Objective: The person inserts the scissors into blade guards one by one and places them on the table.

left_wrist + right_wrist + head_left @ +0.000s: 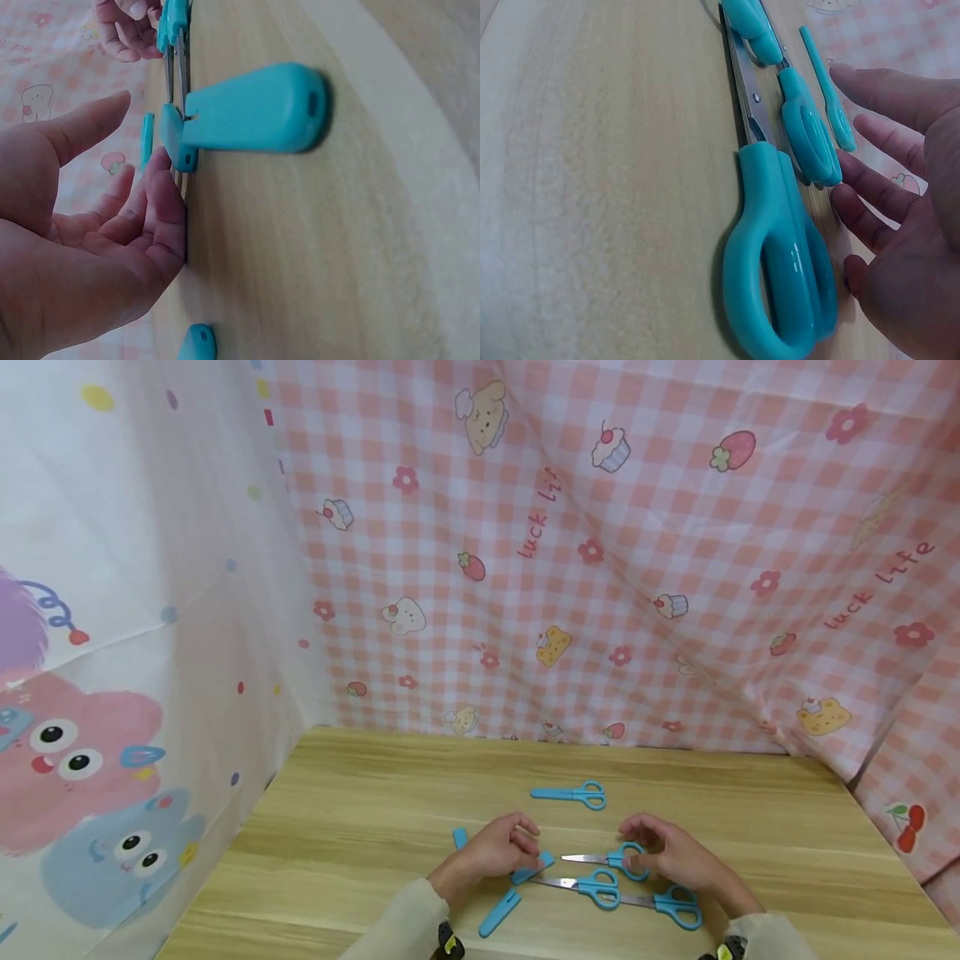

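My left hand (491, 850) has its thumb apart from loosely bent fingers. Its fingertips are right at a blue blade cover (534, 867), and nothing is gripped. Another cover (499, 913) lies nearer me, large in the left wrist view, and a third cover (461, 837) pokes out behind the hand. Beside the blue handles of an uncovered pair of scissors (614, 858), my right hand (684, 857) is spread and holds nothing. Two more bare-bladed scissors lie just below, a middle pair (587, 885) and a right-hand pair (751, 180). All three point their blades leftward.
Farther back on the wooden table (360, 810) lies a pair of scissors (558, 794) with its cover on. A pink checked cloth (465, 677) hangs behind the table, and a white printed cloth (187, 693) hangs along the left side.
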A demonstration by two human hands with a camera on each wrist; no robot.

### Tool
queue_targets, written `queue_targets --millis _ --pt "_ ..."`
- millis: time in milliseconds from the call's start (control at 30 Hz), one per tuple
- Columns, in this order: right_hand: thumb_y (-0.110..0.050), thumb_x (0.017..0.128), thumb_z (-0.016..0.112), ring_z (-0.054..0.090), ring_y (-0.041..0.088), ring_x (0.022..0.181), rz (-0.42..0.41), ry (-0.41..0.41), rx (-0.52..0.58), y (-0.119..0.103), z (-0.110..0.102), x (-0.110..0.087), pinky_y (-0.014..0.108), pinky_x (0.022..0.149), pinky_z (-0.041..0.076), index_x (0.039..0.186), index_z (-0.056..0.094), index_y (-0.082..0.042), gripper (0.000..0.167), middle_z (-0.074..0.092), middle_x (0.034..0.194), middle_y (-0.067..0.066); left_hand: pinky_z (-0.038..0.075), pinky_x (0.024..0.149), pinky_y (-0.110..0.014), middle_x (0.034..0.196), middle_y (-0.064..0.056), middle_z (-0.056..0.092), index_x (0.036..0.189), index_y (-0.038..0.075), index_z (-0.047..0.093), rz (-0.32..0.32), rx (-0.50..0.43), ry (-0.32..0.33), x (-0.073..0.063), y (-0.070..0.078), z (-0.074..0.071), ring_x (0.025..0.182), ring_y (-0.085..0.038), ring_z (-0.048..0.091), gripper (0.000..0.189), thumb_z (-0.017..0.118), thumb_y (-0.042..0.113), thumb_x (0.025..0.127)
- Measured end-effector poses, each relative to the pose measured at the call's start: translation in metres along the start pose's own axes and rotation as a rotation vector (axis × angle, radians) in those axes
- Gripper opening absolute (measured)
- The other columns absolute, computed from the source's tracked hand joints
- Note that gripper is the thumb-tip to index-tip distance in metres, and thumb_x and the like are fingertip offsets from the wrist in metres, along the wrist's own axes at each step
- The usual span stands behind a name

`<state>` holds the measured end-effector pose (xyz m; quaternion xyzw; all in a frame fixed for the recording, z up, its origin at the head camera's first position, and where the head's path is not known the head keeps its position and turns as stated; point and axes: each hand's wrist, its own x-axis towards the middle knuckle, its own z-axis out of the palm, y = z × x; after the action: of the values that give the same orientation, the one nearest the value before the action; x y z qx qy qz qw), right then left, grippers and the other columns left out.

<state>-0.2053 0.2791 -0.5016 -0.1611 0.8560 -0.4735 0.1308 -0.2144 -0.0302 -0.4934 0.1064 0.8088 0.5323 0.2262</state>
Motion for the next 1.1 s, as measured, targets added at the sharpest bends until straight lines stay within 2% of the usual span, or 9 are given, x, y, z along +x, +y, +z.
queue_targets --millis 233,500,800,1100 --pt "-0.019 0.085 0.078 0.05 0.023 0.105 0.019 -0.033 0.034 0.005 -0.001 0.002 0.023 0.088 0.043 0.123 0.056 0.0 0.048 0.059 0.12 0.013 0.048 0.073 -0.03 0.09 -0.006 0.071 0.111 0.006 0.058 -0.016 -0.003 -0.044 0.003 0.0 -0.003 0.079 -0.016 0.063 0.038 0.079 0.0 0.08" --pt "-0.026 0.083 0.081 0.048 0.028 0.12 0.006 -0.044 0.014 0.012 0.0 -0.002 0.018 0.095 0.039 0.124 0.058 -0.007 0.051 0.056 0.127 0.01 0.047 0.074 -0.031 0.089 -0.003 0.071 0.11 0.009 0.059 -0.051 0.013 -0.045 0.003 -0.002 -0.003 0.079 -0.016 0.062 0.04 0.081 0.0 0.078" --pt "-0.027 0.083 0.081 0.047 0.02 0.122 0.001 -0.022 0.03 0.017 0.003 -0.005 0.013 0.097 0.035 0.121 0.06 -0.01 0.047 0.055 0.127 0.008 0.046 0.068 -0.03 0.088 -0.003 0.068 0.112 0.008 0.058 -0.008 0.021 -0.018 0.002 -0.005 0.001 0.076 -0.017 0.06 0.046 0.081 -0.006 0.075" --pt "-0.03 0.081 0.081 0.047 0.019 0.116 -0.019 0.011 -0.008 0.017 0.003 -0.005 0.02 0.096 0.037 0.117 0.064 -0.014 0.043 0.056 0.123 0.005 0.045 0.065 -0.027 0.088 -0.001 0.065 0.115 0.009 0.058 0.016 0.08 0.008 0.002 -0.006 0.004 0.072 -0.016 0.054 0.048 0.08 -0.007 0.075"
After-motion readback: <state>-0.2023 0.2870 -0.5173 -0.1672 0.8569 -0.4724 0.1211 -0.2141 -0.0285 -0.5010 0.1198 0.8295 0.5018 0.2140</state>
